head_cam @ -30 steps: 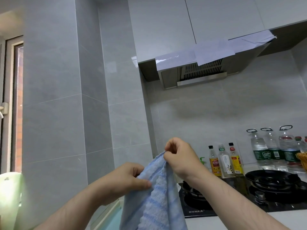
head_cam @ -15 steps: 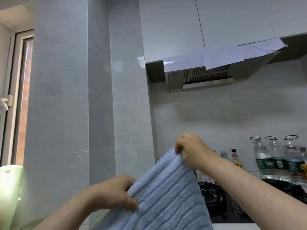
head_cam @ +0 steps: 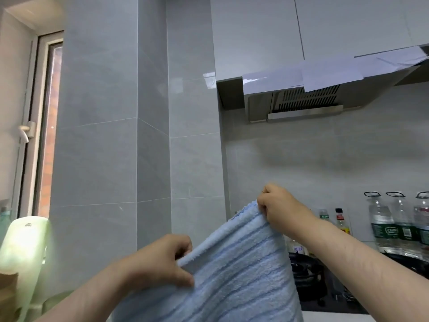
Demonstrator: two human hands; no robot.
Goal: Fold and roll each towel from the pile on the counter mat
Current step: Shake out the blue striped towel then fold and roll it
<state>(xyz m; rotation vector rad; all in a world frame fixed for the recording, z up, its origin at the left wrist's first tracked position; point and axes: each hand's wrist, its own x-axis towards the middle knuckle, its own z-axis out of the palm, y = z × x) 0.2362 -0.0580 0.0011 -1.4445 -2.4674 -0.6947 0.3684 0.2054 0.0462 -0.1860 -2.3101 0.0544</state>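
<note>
A light blue striped towel (head_cam: pixel 234 270) hangs spread in the air in front of me, its top edge slanting up to the right. My left hand (head_cam: pixel 160 261) pinches the lower left corner of that edge. My right hand (head_cam: pixel 276 208) pinches the upper right corner, held higher and further away. The towel's lower part runs out of the bottom of the frame. The towel pile and the counter mat are out of view.
A black gas stove (head_cam: pixel 308 277) sits behind the towel at the right. Sauce bottles (head_cam: pixel 340 220) and water bottles (head_cam: pixel 380 224) line the back wall. A range hood (head_cam: pixel 299 98) hangs above. A pale green container (head_cam: pixel 21 249) stands at the far left by the window.
The towel went from bunched between my hands to spread wide. My left hand moved down and left, my right hand stayed up at the right. The camera tilted upward.
</note>
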